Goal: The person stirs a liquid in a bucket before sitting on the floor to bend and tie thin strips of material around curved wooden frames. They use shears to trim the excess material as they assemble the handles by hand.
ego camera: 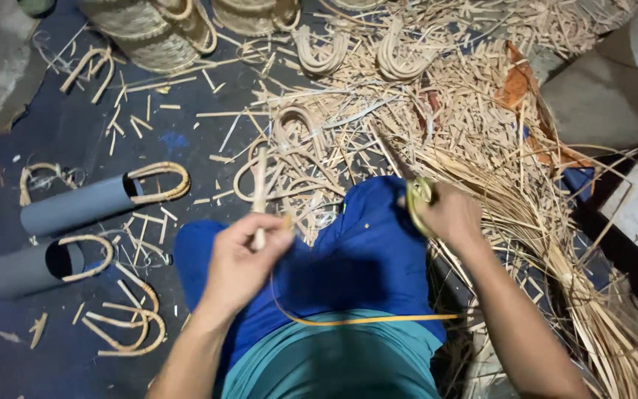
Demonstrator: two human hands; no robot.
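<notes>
Fingers of my left hand [241, 262] pinch a pale cane strip [259, 198] low down; it stands nearly upright over my blue lap [363, 251], long axis pointing away from me. I reckon it's light, stiff, springy. My right hand [448, 216] is clenched on yellow-handled scissors [416, 193], blades aimed up-left. Cane offcuts [474, 125] lie beyond.
</notes>
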